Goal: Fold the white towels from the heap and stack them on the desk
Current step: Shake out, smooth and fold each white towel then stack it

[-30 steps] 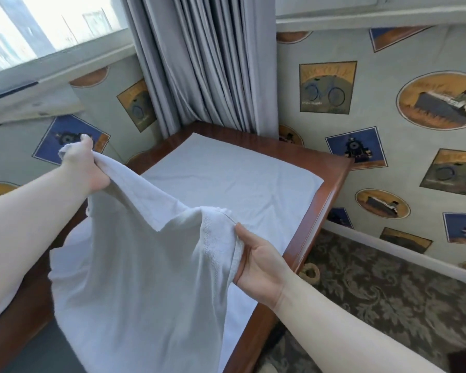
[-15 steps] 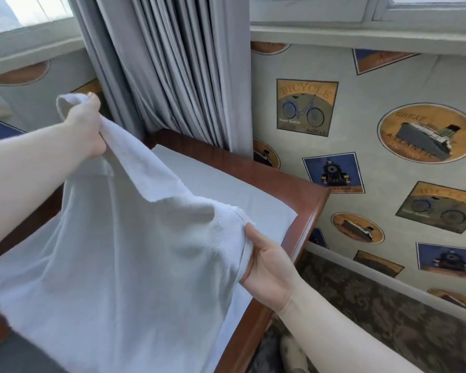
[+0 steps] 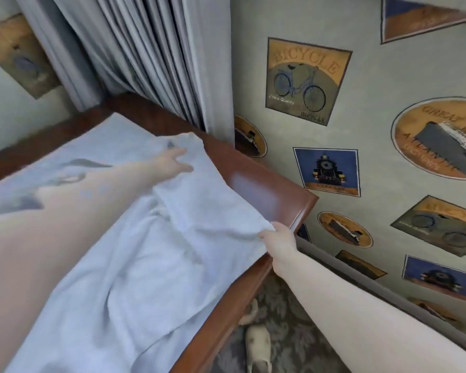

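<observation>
Towel (image 3: 151, 265) now lowered, seemingly onto desk (image 3: 267, 195).

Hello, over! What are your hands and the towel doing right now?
Left hand on towel's far corner, grip blurred. Right hand pinching near corner. Towel spread on desk. Nothing in the way.

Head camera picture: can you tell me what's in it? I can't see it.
Two bare arms spread a white towel over a wooden desk. The left hand reaches to the towel's far corner, while the right hand pinches its near corner at the desk's edge. Grey curtains and wallpaper with a bicycle picture stand behind.
</observation>
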The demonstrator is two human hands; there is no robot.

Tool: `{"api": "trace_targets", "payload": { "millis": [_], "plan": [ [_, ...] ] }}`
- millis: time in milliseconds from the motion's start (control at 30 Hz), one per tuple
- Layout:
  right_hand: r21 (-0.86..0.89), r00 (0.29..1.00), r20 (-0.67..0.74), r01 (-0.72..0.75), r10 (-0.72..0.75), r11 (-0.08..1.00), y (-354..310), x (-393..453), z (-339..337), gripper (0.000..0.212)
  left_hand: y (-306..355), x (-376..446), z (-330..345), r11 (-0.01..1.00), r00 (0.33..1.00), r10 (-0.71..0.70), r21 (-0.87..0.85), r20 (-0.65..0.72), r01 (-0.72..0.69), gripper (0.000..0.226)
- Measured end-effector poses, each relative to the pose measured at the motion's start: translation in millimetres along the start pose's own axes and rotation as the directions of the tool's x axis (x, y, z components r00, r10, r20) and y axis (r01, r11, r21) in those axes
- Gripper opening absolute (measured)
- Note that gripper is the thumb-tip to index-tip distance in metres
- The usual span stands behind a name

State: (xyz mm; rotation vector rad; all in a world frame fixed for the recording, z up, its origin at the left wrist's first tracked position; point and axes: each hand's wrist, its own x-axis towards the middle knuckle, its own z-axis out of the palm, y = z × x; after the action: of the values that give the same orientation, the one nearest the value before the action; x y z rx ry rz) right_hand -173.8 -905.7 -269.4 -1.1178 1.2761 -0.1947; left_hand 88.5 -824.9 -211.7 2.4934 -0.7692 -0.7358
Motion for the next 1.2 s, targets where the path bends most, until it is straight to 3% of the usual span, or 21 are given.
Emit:
{"api": "trace_targets", "payload": {
  "millis": [133,267,333,400,467,533,600,667,733,800,867,933,1000,1100,1200],
  "plan": [
    [-0.209,0.983,0.006,0.181,-0.184,0.961,5,13,-5,0.017,-30,-53,99,0.956,0.989,0.133,0.257,0.058,-0.143,0.062],
    [-0.22,0.973,0.085,0.227,-0.213,0.949,-18,16,17,0.012,-22,-95,147,0.977,0.979,0.195,0.098,-0.052,-0.189,0.051],
    [-0.127,0.941,0.269,0.244,-0.203,0.961,-44,14,30,0.011,-17,-104,149,0.989,0.981,0.147,0.018,-0.128,-0.145,0.051],
    [0.04,0.815,0.54,0.225,-0.211,0.973,-71,17,33,0.016,-17,-108,138,0.992,0.971,0.118,-0.023,-0.209,-0.125,0.051],
    [0.195,0.73,0.629,0.187,-0.269,0.963,-84,28,22,0.022,-25,-112,123,0.989,0.949,0.069,-0.107,-0.306,-0.106,0.052],
    [0.11,0.838,0.487,0.221,-0.246,0.969,-71,37,9,0.025,-37,-120,114,0.993,0.945,0.027,-0.101,-0.326,-0.063,0.055],
    [-0.216,0.957,0.181,0.263,-0.226,0.94,-37,44,-2,0.028,-52,-134,123,1.0,0.962,0.024,0.019,-0.272,-0.019,0.063],
    [-0.339,0.971,0.052,0.235,-0.231,0.911,-14,50,-9,0.031,-59,-146,139,0.996,0.983,-0.007,0.086,-0.184,0.023,0.066],
    [-0.377,0.964,0.047,0.26,-0.262,0.889,-8,48,-11,0.031,-62,-159,155,0.991,0.99,-0.062,0.114,-0.129,0.077,0.064],
    [-0.423,0.951,0.023,0.288,-0.308,0.859,-3,42,-13,0.023,-58,-174,167,0.98,0.982,-0.083,0.165,-0.169,0.111,0.061],
    [-0.477,0.941,-0.019,0.289,-0.339,0.83,3,37,-16,0.017,-46,-183,173,0.978,0.967,0.003,0.202,-0.255,0.05,0.059],
    [-0.608,0.931,0.034,0.308,-0.364,0.732,3,37,-19,0.015,-24,-181,180,0.979,0.931,0.159,0.171,-0.328,-0.107,0.055],
    [-0.749,0.924,0.169,0.348,-0.344,0.564,-5,42,-19,0.017,3,-172,188,0.98,0.928,0.194,0.104,-0.318,-0.169,0.043],
    [-0.826,0.911,0.322,0.404,-0.259,0.393,-15,43,-17,0.016,29,-161,206,0.993,0.943,0.025,0.114,-0.331,0.014,0.032],
    [-0.809,0.853,0.451,0.514,-0.261,0.284,-19,47,-18,0.01,43,-145,218,0.985,0.893,-0.127,0.054,-0.433,0.166,0.027]
  ]
}}
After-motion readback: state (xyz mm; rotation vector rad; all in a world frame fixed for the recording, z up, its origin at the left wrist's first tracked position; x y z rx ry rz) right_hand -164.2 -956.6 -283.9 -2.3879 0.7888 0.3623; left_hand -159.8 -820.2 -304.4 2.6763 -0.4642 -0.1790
